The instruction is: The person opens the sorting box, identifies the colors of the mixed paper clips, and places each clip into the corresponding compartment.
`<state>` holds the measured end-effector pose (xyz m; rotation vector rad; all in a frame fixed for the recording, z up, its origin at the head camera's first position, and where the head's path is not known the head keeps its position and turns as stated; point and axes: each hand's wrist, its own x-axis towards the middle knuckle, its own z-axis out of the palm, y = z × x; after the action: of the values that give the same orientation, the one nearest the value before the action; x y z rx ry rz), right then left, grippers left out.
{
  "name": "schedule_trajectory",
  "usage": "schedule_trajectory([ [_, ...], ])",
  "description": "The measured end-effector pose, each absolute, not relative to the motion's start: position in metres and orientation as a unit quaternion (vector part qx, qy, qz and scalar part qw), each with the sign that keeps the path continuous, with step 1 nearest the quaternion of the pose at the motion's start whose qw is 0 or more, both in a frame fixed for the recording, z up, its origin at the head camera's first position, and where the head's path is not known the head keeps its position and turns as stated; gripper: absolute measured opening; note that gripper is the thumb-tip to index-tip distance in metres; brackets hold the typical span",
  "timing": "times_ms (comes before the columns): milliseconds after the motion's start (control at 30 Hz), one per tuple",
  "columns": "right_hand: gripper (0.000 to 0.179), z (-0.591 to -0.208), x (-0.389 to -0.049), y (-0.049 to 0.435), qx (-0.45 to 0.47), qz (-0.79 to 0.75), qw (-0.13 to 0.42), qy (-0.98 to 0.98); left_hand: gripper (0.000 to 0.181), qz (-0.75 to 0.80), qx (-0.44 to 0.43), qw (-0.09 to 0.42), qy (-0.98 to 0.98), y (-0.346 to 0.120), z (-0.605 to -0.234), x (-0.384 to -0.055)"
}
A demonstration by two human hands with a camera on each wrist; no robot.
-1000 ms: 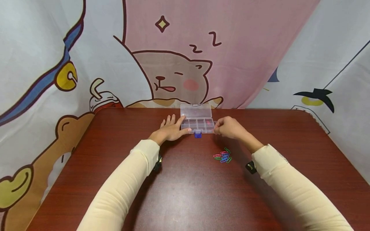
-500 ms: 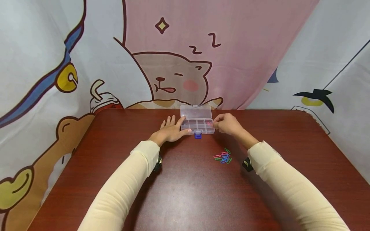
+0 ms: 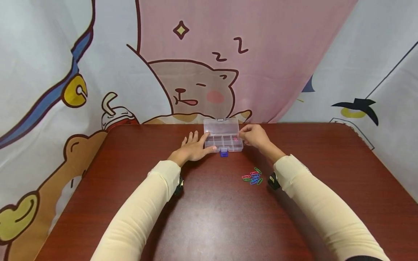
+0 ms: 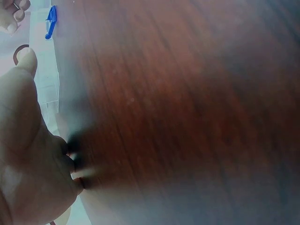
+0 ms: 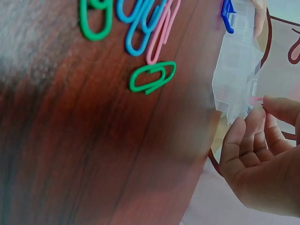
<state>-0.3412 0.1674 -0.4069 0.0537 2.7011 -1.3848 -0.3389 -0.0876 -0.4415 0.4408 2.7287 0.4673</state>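
Right hand (image 3: 256, 136): thumb and fingertips appear to pinch a pink paperclip (image 5: 256, 99), beside the clear box's (image 3: 233, 149) right end; fingers partly hide it.
Left hand (image 3: 195, 148): fingers spread, at the box's left end.
Clear box: lid (image 3: 221, 126) raised, another pink clip (image 3: 236, 139) inside, toward the right.
Loose paperclips (image 3: 254, 177): pink, blue and green, clustered on the tabletop (image 3: 209, 217), nearer the person than either hand.
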Motion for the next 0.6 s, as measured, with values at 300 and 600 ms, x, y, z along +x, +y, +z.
schedule_trajectory([
  [300,0.022,-0.4023,-0.3379,0.1661,0.017,-0.441,0.062,0.895,0.082,0.161,0.159,0.167,0.96,-0.0881,-0.4331,-0.3321],
  [600,0.019,-0.4016,-0.3358,0.169,0.022,-0.452,0.078,0.888,0.083,0.152,0.165,0.156,0.962,-0.0886,-0.4322,-0.3318],
])
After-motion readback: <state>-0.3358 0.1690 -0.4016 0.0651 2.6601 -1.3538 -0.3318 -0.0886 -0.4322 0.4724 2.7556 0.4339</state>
